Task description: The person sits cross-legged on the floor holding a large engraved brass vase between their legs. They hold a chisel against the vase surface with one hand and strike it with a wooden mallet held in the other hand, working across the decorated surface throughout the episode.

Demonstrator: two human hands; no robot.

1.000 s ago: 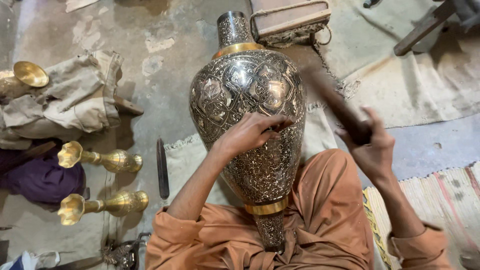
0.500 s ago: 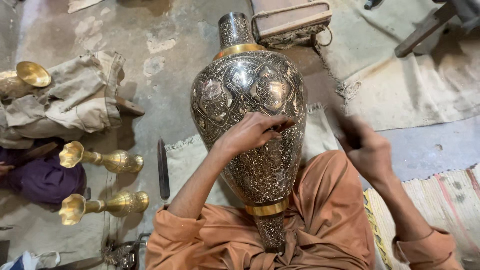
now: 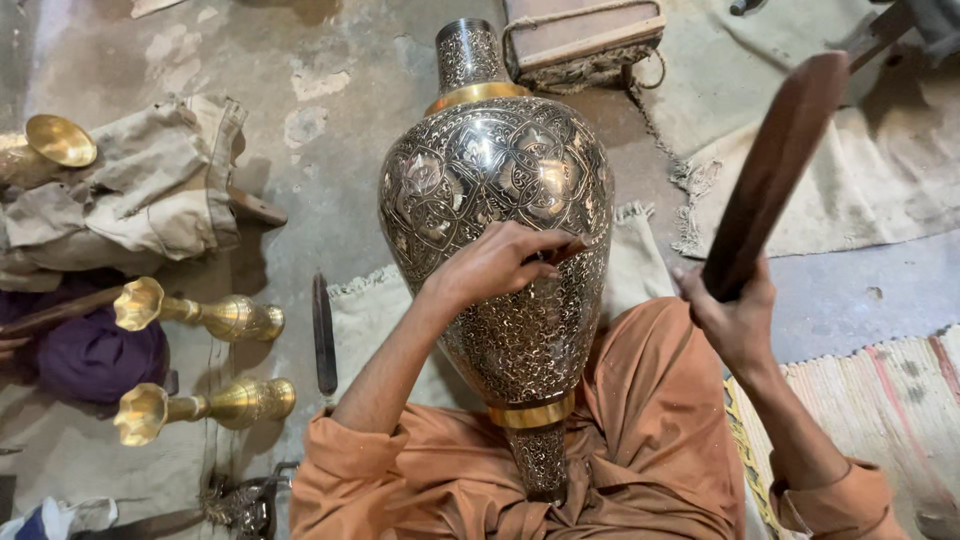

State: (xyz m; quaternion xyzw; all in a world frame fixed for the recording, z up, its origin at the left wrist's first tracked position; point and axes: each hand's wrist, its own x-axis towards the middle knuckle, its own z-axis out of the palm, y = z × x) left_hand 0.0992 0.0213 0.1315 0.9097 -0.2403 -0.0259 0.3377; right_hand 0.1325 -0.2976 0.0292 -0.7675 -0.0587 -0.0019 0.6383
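Note:
A large engraved metal vase [image 3: 480,180] with brass bands lies tilted on my lap, its neck pointing away from me. My left hand [image 3: 495,265] rests on the vase's belly and pinches a small chisel [image 3: 568,250] against the surface. My right hand [image 3: 735,315] grips a dark wooden mallet [image 3: 775,170], raised up and to the right of the vase. I wear orange clothing.
Two small brass vases [image 3: 200,315] [image 3: 205,405] lie on the floor at left, a third [image 3: 45,150] beside a beige cloth bundle [image 3: 150,195]. A dark file [image 3: 323,335] lies beside the mat. A purple cloth [image 3: 90,350], rugs and a wooden block [image 3: 585,35] surround me.
My right hand has swung the wooden mallet up and away from the vase. The left hand and chisel stay on the vase's belly.

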